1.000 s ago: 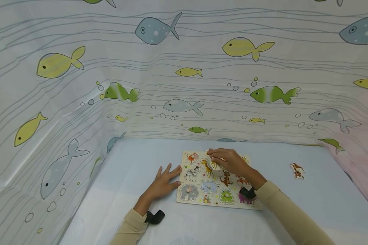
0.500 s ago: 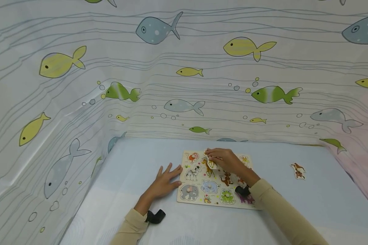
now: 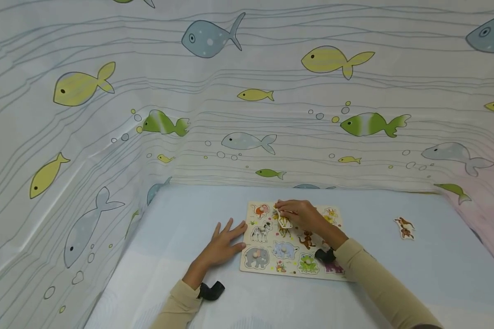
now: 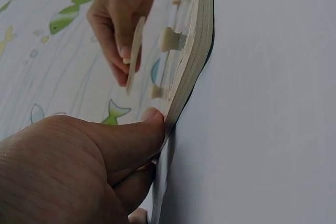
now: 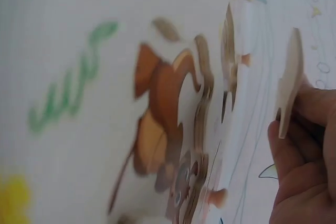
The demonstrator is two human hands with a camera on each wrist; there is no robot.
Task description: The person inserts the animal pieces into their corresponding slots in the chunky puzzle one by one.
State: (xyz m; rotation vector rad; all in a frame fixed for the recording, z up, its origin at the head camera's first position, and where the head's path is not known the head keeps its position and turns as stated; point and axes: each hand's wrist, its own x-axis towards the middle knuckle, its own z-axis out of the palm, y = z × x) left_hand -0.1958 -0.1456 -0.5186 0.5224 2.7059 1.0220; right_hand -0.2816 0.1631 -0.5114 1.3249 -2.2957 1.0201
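A wooden knob puzzle board (image 4: pixel 195 51) with animal pictures lies on the table. My right hand (image 3: pixel 303 218) pinches a giraffe puzzle piece (image 3: pixel 285 222) over the board's giraffe picture (image 3: pixel 285 233). In the right wrist view that piece (image 5: pixel 290 85) is seen edge-on, apart from the board's surface, with thumb and fingers behind it. My left hand (image 3: pixel 220 246) lies on the table with fingers spread, fingertips at the board's left edge. From the left wrist, the thumb (image 4: pixel 131 142) presses against that edge.
A loose brown animal piece (image 3: pixel 405 228) lies on the table to the right of the board. Elephant (image 3: pixel 257 258), rhino (image 3: pixel 284 250) and frog (image 3: pixel 308 263) pieces with knobs sit in the board. A fish-patterned sheet (image 3: pixel 247 119) rises behind and at the sides.
My right hand has shifted slightly left with the giraffe piece, which now overlaps the giraffe picture and stands more tilted. My left hand has stayed at the board's edge.
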